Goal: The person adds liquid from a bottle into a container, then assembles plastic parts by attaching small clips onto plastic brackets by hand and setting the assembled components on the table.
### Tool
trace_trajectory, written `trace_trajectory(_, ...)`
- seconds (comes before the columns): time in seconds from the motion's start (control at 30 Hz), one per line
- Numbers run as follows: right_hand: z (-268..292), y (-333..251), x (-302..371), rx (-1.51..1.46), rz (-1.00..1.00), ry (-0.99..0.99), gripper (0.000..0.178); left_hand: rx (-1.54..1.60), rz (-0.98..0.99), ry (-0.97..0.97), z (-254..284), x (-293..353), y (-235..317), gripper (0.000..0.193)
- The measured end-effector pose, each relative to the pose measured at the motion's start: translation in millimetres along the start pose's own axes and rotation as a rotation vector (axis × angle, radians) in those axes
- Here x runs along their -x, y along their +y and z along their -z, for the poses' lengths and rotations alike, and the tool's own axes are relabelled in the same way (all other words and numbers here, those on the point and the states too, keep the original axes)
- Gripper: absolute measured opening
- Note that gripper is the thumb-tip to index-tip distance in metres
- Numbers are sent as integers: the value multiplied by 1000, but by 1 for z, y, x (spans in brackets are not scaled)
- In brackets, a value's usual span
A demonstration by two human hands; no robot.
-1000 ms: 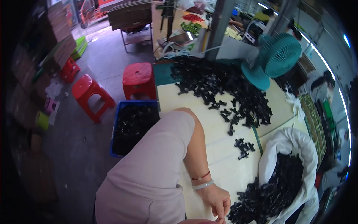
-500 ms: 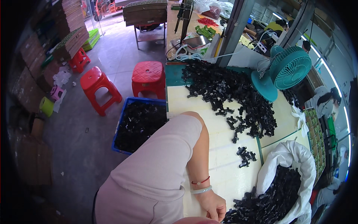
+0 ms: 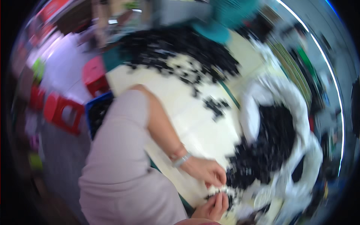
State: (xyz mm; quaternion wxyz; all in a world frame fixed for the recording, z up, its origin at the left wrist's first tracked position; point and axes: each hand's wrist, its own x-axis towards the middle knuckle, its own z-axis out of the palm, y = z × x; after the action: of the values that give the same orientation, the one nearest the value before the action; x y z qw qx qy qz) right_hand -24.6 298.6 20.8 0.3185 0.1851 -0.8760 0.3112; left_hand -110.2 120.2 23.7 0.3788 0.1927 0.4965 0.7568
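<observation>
Up from the lower edge has come the right hand [image 3: 216, 205], just below the left hand [image 3: 205, 171]; both bend their fingers, but blur hides whether they hold anything. Black parts [image 3: 258, 157] spill from a white sack [image 3: 249, 118] on the surface [image 3: 191, 127]; beyond stand a teal fan [image 3: 233, 13] and, leftward, 3 red stools [image 3: 93, 73].

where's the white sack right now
In the head view, the white sack is right of centre on the pale tabletop, its mouth around a heap of black parts, to the right of the left hand.
</observation>
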Motion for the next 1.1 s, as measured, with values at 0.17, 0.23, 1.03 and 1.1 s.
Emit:
trace_trajectory(0.17,-9,-2,-13,-54,-38,5,23,-659,-472,309,38,-2,37,14)
trace_trajectory(0.23,-9,-1,-17,-84,-59,25,24,-845,-558,378,55,-9,58,17)
trace_trajectory(1.03,82,90,-88,583,-14,-100,29,-1185,-437,85,66,-41,50,26)
trace_trajectory(1.1,79,93,-88,590,-8,-139,30,-1136,-374,94,66,-40,49,25)
